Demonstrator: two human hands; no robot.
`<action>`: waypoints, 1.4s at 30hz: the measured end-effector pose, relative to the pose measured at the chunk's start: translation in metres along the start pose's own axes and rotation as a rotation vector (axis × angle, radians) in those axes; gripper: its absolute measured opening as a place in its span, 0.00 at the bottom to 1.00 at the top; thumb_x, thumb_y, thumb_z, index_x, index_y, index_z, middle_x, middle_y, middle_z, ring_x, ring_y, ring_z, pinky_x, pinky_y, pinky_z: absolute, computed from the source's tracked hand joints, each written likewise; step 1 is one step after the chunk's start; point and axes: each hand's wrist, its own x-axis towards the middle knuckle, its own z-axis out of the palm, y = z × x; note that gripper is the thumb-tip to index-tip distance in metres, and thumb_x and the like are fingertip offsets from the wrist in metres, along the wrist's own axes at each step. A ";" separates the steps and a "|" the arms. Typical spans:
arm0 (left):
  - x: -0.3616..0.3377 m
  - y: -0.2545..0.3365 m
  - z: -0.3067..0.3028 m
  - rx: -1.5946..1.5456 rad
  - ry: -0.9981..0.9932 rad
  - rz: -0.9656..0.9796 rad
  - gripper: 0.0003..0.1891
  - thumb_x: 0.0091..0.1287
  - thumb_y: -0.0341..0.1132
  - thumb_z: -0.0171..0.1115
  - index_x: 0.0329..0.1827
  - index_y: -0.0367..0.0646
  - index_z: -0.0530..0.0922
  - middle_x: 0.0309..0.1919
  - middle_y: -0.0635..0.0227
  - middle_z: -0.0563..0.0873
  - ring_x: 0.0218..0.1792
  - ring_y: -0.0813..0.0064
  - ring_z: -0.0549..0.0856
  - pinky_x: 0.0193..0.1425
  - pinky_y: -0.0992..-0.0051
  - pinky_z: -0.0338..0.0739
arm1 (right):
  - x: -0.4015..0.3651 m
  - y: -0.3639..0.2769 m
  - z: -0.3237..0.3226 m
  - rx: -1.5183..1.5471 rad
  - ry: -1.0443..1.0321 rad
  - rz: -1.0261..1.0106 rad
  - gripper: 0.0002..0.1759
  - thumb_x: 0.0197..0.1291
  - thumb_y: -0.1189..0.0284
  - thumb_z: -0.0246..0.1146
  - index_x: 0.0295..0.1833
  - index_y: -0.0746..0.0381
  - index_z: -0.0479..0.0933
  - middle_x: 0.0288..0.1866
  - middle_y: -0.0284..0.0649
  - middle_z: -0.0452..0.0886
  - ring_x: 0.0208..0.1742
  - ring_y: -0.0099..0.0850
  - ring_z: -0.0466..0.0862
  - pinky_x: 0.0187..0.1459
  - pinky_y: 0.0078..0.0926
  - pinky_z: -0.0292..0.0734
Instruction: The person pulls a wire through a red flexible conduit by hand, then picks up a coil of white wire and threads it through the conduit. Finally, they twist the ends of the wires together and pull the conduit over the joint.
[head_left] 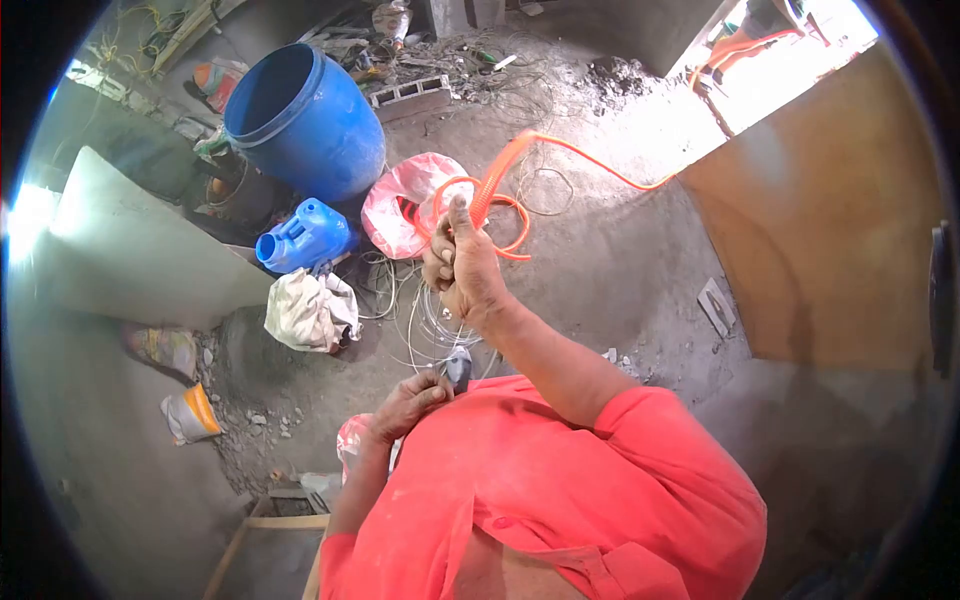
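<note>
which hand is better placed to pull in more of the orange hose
Right, probably: the right hand grips the orange hose and is raised along it, while the left hand is low at the chest, closed on a grey object.

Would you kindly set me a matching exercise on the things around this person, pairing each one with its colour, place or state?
Things:
1. barrel
2. jug
3. corrugated tube
4. small tool

Descriptions:
a. orange, gripped in the right hand
b. dark, held by the left hand
c. blue, standing upright, top open
d. blue, lying on its side

Pairs: 1c, 2d, 3a, 4b.
</note>
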 end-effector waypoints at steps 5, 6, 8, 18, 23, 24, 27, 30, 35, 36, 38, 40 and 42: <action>0.003 0.023 -0.006 0.038 0.099 0.024 0.13 0.74 0.39 0.61 0.46 0.37 0.83 0.31 0.74 0.83 0.36 0.82 0.81 0.45 0.78 0.76 | 0.005 0.018 0.016 -0.078 0.038 -0.046 0.23 0.69 0.45 0.58 0.35 0.54 0.68 0.19 0.25 0.65 0.18 0.21 0.68 0.21 0.22 0.62; 0.004 0.036 -0.008 0.040 0.102 0.029 0.13 0.74 0.39 0.61 0.46 0.37 0.83 0.31 0.74 0.83 0.36 0.82 0.81 0.45 0.78 0.76 | 0.003 0.027 0.020 -0.155 0.006 -0.101 0.24 0.69 0.45 0.58 0.34 0.55 0.69 0.20 0.27 0.67 0.20 0.22 0.71 0.24 0.23 0.66; 0.006 0.061 -0.011 0.035 0.315 0.087 0.12 0.75 0.38 0.59 0.45 0.37 0.84 0.24 0.76 0.79 0.30 0.82 0.80 0.43 0.79 0.75 | 0.000 0.047 0.015 -0.299 -0.060 -0.158 0.25 0.68 0.47 0.61 0.31 0.57 0.71 0.21 0.31 0.71 0.25 0.24 0.75 0.33 0.25 0.73; -0.003 0.009 -0.016 0.020 0.150 0.127 0.11 0.74 0.35 0.58 0.44 0.36 0.83 0.32 0.68 0.85 0.39 0.77 0.83 0.49 0.74 0.79 | 0.012 0.006 0.010 -0.083 0.019 -0.148 0.23 0.68 0.47 0.62 0.33 0.55 0.69 0.16 0.29 0.67 0.12 0.23 0.67 0.14 0.24 0.63; -0.009 0.032 -0.022 0.025 0.383 0.093 0.12 0.76 0.37 0.57 0.46 0.38 0.85 0.21 0.79 0.77 0.22 0.89 0.72 0.28 0.84 0.68 | 0.017 0.014 0.013 -0.126 0.089 -0.273 0.24 0.69 0.48 0.61 0.30 0.56 0.69 0.16 0.30 0.67 0.15 0.26 0.70 0.19 0.26 0.68; -0.006 0.038 -0.028 0.004 0.408 0.113 0.11 0.75 0.36 0.58 0.46 0.40 0.85 0.19 0.83 0.72 0.20 0.91 0.66 0.23 0.84 0.60 | 0.012 0.021 0.017 -0.136 0.106 -0.291 0.24 0.69 0.51 0.63 0.28 0.57 0.70 0.16 0.30 0.67 0.17 0.27 0.71 0.21 0.27 0.70; -0.006 0.067 -0.035 0.107 0.430 0.021 0.10 0.74 0.36 0.60 0.45 0.40 0.85 0.19 0.84 0.72 0.20 0.92 0.65 0.23 0.84 0.58 | 0.004 0.056 0.014 -0.285 0.000 -0.367 0.24 0.66 0.46 0.64 0.34 0.56 0.71 0.20 0.30 0.68 0.22 0.26 0.73 0.29 0.30 0.72; -0.011 0.096 -0.015 0.239 0.343 -0.022 0.09 0.73 0.34 0.60 0.44 0.39 0.86 0.22 0.82 0.75 0.24 0.90 0.68 0.27 0.83 0.63 | 0.011 0.058 0.005 -0.283 0.013 -0.320 0.24 0.66 0.47 0.64 0.33 0.57 0.71 0.20 0.31 0.70 0.23 0.26 0.74 0.30 0.31 0.72; 0.003 0.119 -0.001 0.390 0.330 0.085 0.10 0.72 0.35 0.59 0.43 0.40 0.86 0.20 0.83 0.73 0.20 0.90 0.67 0.22 0.84 0.58 | 0.003 0.060 0.007 -0.404 0.012 -0.335 0.25 0.70 0.50 0.60 0.28 0.58 0.73 0.23 0.33 0.76 0.22 0.22 0.75 0.28 0.25 0.69; 0.004 0.130 0.002 0.320 0.334 0.020 0.10 0.71 0.34 0.57 0.43 0.40 0.86 0.20 0.82 0.74 0.20 0.89 0.68 0.23 0.83 0.59 | -0.003 0.070 0.001 -0.581 0.013 -0.292 0.26 0.70 0.49 0.59 0.30 0.60 0.74 0.25 0.35 0.78 0.23 0.22 0.75 0.30 0.24 0.69; 0.005 0.138 0.005 0.215 0.358 0.012 0.10 0.72 0.34 0.58 0.43 0.40 0.85 0.21 0.81 0.75 0.22 0.88 0.71 0.25 0.82 0.63 | -0.015 0.086 -0.004 -0.584 -0.008 -0.271 0.27 0.71 0.48 0.58 0.28 0.59 0.73 0.23 0.35 0.77 0.27 0.23 0.76 0.34 0.24 0.70; 0.007 0.137 0.000 0.113 0.380 0.007 0.10 0.72 0.35 0.58 0.44 0.39 0.85 0.22 0.79 0.77 0.23 0.87 0.73 0.27 0.82 0.67 | -0.015 0.086 -0.004 -0.618 -0.015 -0.240 0.28 0.71 0.46 0.57 0.27 0.58 0.72 0.19 0.34 0.74 0.26 0.23 0.76 0.32 0.23 0.71; 0.008 0.107 -0.011 -0.016 0.223 0.049 0.11 0.72 0.36 0.60 0.45 0.38 0.84 0.26 0.76 0.80 0.28 0.85 0.79 0.34 0.81 0.75 | -0.009 0.073 -0.011 -0.594 -0.001 -0.220 0.28 0.71 0.46 0.58 0.27 0.58 0.71 0.18 0.33 0.73 0.22 0.22 0.74 0.27 0.22 0.68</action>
